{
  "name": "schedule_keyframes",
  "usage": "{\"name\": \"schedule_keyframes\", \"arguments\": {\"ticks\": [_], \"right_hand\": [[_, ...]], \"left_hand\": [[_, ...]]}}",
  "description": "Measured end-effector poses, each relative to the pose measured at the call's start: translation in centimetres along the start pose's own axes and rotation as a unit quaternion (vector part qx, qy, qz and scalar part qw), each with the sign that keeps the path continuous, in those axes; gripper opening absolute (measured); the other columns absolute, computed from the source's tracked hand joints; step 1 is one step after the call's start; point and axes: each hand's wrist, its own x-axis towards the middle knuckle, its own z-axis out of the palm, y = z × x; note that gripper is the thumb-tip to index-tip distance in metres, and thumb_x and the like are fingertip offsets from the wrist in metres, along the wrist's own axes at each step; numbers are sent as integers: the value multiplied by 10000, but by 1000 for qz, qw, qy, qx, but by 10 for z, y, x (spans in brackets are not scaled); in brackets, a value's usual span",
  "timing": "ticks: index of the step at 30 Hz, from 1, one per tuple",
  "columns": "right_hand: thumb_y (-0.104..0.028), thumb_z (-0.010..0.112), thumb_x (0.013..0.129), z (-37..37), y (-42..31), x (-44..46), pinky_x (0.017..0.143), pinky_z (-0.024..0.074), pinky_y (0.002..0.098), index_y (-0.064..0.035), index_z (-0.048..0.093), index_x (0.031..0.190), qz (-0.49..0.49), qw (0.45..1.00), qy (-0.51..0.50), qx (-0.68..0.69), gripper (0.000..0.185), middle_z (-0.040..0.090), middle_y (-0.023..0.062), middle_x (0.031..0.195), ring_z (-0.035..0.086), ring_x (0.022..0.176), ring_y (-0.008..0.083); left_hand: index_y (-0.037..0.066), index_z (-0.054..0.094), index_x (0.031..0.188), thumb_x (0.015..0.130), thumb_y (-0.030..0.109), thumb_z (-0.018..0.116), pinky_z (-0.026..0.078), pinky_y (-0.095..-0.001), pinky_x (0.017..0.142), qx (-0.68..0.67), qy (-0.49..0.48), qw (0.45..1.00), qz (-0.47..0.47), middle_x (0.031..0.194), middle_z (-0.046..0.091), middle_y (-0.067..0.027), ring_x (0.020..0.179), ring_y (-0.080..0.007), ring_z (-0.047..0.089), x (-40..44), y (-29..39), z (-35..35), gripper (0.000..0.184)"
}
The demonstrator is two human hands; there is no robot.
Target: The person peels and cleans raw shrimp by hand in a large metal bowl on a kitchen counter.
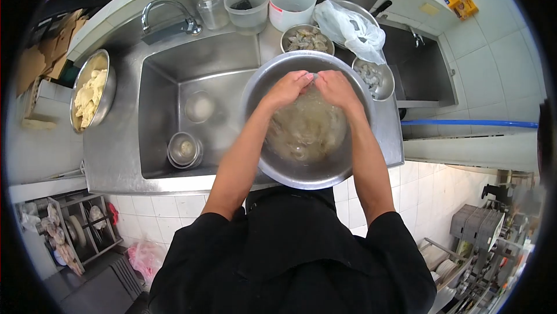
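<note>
Over the far part of a large metal bowl (pixel 362 140), my left hand (pixel 293 88) and my right hand (pixel 335 88) meet. Their fingers are closed on a small greyish shrimp (pixel 315 77), mostly hidden by the fingertips. Cloudy brownish water (pixel 304 128) fills the bowl below; what lies in it is blurred. Just beyond the rim stands a small metal bowl of brownish shrimp shells or pieces (pixel 308 41). To the right of my right hand, another small bowl holds pale grey peeled shrimp (pixel 370 75).
Left of the large bowl is a steel sink (pixel 159 117) with small nested bowls (pixel 184 150) and a faucet (pixel 168 15). A bowl of yellowish dough-like food (pixel 91 96) stands at far left. Behind are a pump bottle (pixel 212 8), two tubs (pixel 246 21), and a white plastic bag (pixel 351 27).
</note>
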Motion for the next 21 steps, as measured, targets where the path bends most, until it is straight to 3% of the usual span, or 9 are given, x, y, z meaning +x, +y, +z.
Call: {"name": "schedule_keyframes", "arguments": {"ticks": [2,6,8,9,10,11,15,18,21], "right_hand": [[-279,502,851,-15,-11,8,741,473,535,-18,619,755,-6,999,-5,-38,301,641,228,817,614,820,430],[-279,492,854,-27,-21,23,702,492,515,-43,630,741,-14,989,30,-147,296,647,209,787,628,782,406],[-273,492,852,-32,-23,32,689,496,508,-49,632,739,-11,984,32,-174,287,645,203,770,630,765,399],[-269,488,857,-39,-25,36,683,498,509,-56,635,762,-40,984,72,-160,275,643,199,757,625,745,408],[-264,483,861,-45,-26,41,677,501,511,-63,638,784,-69,981,112,-146,265,641,195,743,619,725,417],[-203,503,851,-50,-27,47,701,508,502,-70,643,942,-86,979,136,-127,213,654,186,805,618,757,418],[-110,543,817,-45,-20,59,800,474,483,-64,621,1062,-106,969,206,-89,262,650,203,930,599,866,407],[-94,557,803,-40,-16,49,865,472,476,-78,605,1128,-46,988,118,-87,329,656,186,1004,598,941,423],[-116,593,801,2,3,25,807,505,511,-35,607,1151,64,980,-79,-169,359,643,203,1059,636,916,376]], "left_hand": [[28,541,830,986,331,455,414,-313,598,-149,-12,988,-48,702,519,-4,664,-102,504,6,-2,2,351],[8,542,835,970,332,478,423,-354,602,-183,48,978,-88,717,564,-47,637,-196,526,19,2,7,357],[-15,576,902,956,315,481,468,-424,683,60,135,989,-14,826,651,-144,734,-335,608,30,-17,8,348],[-15,576,902,956,315,481,468,-424,683,58,138,989,-16,826,651,-144,734,-335,608,31,-31,11,348],[-5,579,967,963,308,467,478,-442,740,194,124,973,-32,895,658,-172,819,-341,629,29,-43,13,332],[6,581,1032,971,301,454,488,-460,797,328,105,938,-46,963,664,-200,904,-346,650,31,-53,14,327],[17,622,1113,938,256,421,450,-472,954,343,46,926,-149,1139,614,-257,1110,-407,568,9,-36,25,358],[20,629,1122,912,220,470,445,-488,958,386,26,905,-176,1172,603,-244,1127,-391,563,9,-26,25,331],[34,647,1110,877,177,537,455,-501,937,390,35,902,-183,1142,622,-229,1087,-390,588,5,-26,15,294]]}}
